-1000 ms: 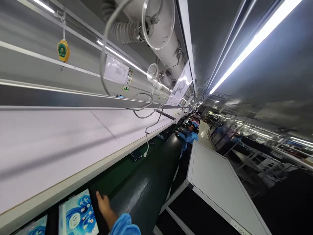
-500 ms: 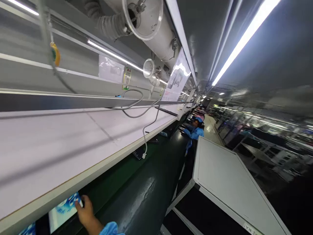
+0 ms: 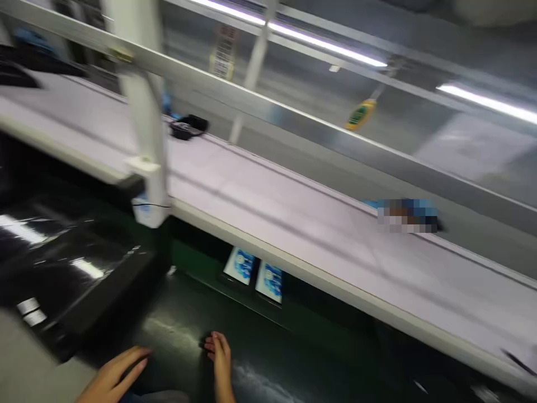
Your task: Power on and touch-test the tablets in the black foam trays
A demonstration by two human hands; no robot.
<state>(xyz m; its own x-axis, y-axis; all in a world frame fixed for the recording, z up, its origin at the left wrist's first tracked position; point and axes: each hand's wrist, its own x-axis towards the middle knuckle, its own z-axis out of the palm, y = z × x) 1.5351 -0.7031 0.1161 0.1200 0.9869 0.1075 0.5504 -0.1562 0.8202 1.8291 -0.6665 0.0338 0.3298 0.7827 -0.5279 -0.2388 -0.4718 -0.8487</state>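
At the bottom, my left hand (image 3: 115, 374) reaches over the dark green surface (image 3: 176, 313) with its fingers stretched and nothing in them. My right hand (image 3: 218, 354) is a little to its right, fingers loosely bent and apart, with no object visible in it. A small dark patch beside its fingertips is too blurred to name. Farther off, below the shelf edge, two flat tablet-like screens, a left one (image 3: 240, 266) and a right one (image 3: 269, 281), show blue and white pictures. Neither hand touches them.
A long white shelf (image 3: 268, 207) crosses above the green surface, with a white post (image 3: 145, 112) at left. A bulky black glossy thing (image 3: 71, 263) stands at left. A black object (image 3: 188, 127) lies on the shelf. A yellow tag (image 3: 361, 115) hangs above.
The view has swung left and down. A hand that was on a lit screen under the shelf is off it; both hands now show, apart from the screens.
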